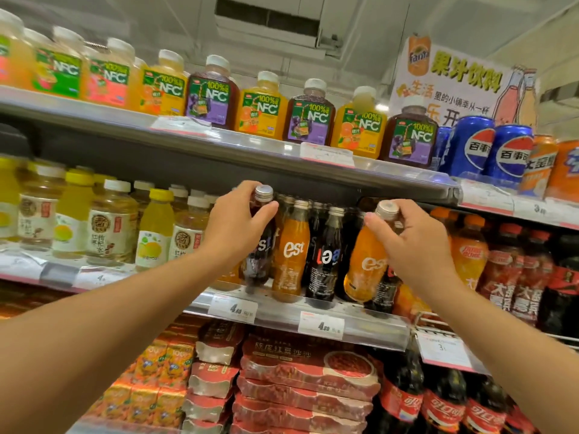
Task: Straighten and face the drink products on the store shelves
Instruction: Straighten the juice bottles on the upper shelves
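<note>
Both hands up at the middle shelf (313, 311), each on 1 est bottle. Left hand (233, 222) grips the neck of a dark bottle (260, 261), fingers clamped just under its silver cap; bottle stands at the shelf's front edge, tilted a bit. Right hand (413, 245) grips the neck and shoulder of an orange bottle (363, 267), fingers clamped around it, bottle leaning left, base near the shelf lip. Between them stand 1 orange est bottle (291, 255) and 1 black bottle (326, 261), upright, labels forward. NFC juice bottles (260, 108) line the top shelf, blue cans (476, 148) to their right. Price tags (321, 325) on the rail below.
</note>
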Demonstrator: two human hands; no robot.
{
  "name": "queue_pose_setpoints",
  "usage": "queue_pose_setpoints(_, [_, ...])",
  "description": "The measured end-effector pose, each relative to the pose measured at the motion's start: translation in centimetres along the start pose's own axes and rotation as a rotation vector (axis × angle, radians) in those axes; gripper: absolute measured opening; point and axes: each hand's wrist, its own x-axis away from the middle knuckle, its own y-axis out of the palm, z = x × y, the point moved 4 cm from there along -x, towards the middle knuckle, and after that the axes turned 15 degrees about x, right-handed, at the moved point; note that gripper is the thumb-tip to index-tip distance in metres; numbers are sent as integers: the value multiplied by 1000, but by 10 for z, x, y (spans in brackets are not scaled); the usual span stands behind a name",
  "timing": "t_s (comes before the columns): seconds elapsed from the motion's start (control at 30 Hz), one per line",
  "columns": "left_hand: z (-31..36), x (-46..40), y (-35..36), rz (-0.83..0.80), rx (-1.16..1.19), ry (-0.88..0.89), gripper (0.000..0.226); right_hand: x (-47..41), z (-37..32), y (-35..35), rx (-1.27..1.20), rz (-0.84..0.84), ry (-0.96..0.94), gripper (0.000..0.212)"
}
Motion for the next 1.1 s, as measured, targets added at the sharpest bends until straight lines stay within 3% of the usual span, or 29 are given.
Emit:
queue_pose_setpoints(0.27, [17,-5,-58,100,94,24,23,-23,-79,-2,-159,23,-76,13])
queue_pose_setpoints(0.5, [-20,23,-120,98,-43,17,28,-27,-115,56,-244,-25,-7,14])
queue_pose_setpoints(0.77, [-47,35,-157,87,-50,-29,19,-30,-121,118,-155,-146,114,21])
queue_pose_setpoints(1.1, [-64,41,-152,43,-2,-74,19,-44,-115,161,0,-328,294,34])
